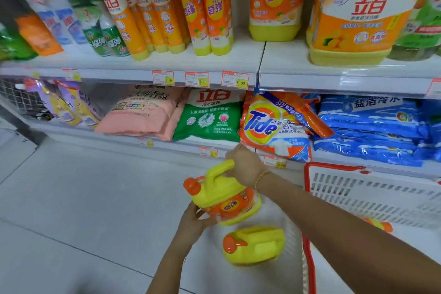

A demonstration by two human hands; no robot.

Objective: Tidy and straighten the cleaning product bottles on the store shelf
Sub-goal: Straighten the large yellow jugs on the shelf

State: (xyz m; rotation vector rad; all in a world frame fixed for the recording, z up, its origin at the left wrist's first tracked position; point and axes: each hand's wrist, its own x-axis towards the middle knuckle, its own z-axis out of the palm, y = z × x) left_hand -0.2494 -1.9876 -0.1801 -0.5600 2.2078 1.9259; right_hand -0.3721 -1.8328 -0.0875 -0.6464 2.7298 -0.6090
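Yellow jug (226,200) with an orange cap, held up in the air above the white basket (372,196), tilted to the left. Right hand (243,164) wrapped tight around its handle. Left hand (193,222) cupped under its bottom edge, fingers touching the label. Second yellow jug (254,244) lying on its side, probably inside the basket, just below. Upper shelf (214,64) behind, packed with yellow and orange bottles. Soap bags on the shelf underneath.
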